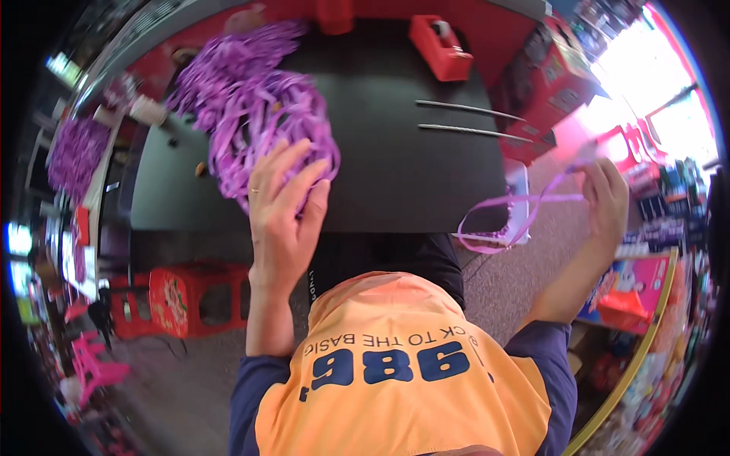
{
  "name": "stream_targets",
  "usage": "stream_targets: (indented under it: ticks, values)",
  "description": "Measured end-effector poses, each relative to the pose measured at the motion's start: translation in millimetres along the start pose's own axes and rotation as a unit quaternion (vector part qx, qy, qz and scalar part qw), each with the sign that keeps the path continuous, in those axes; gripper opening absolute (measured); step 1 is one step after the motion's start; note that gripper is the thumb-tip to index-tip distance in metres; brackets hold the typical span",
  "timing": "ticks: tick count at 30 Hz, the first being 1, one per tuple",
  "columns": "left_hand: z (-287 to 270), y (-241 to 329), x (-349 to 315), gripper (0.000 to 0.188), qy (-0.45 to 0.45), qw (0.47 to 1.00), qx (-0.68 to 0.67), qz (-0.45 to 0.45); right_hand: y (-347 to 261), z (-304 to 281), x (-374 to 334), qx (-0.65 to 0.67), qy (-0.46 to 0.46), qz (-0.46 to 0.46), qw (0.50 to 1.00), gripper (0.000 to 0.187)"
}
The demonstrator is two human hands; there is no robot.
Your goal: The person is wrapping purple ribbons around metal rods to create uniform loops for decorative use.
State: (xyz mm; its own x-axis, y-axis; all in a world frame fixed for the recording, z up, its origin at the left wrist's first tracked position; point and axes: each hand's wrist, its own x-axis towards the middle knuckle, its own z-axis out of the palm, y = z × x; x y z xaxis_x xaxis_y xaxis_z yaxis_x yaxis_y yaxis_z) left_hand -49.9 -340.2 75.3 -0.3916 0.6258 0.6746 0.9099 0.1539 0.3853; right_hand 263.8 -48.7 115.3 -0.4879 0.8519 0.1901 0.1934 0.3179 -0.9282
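A big tangled pile of purple ribbon strips (258,99) covers the left part of the dark table (380,175). My left hand (283,209) rests on the near edge of this pile, fingers stretched and slightly apart; whether any strand lies under the fingertips is hidden. Out past the table's right edge, my right hand (606,199) is raised with its fingers pinched on a purple ribbon (487,202). That ribbon hangs in a loose loop reaching back toward the table corner. Below the loop is a white container (519,190) with purple material in it, partly hidden by the table.
Two thin metal rods (471,109) lie on the table's right side, near a red tape dispenser (449,57) at the back. Red boxes (551,83) stand beyond. Another purple bundle (76,156) hangs at far left. Red stools (179,300) sit below left; a shelf (635,296) stands at right.
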Motion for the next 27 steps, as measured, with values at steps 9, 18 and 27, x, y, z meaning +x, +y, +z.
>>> stream_targets:
  ticks: [9,18,27]
  values:
    - [89,102,96,0.014,-0.138,0.975,-0.116,0.128,89,-3,87,-0.102,0.104,0.000,0.989,0.018]
    - [197,112,163,0.021,-0.261,0.962,-0.077,-0.005,141,45,118,0.258,-0.047,0.017,0.965,0.017]
    - [286,89,163,0.028,-0.363,0.901,-0.232,0.040,188,68,93,0.402,-0.063,0.048,0.912,0.014]
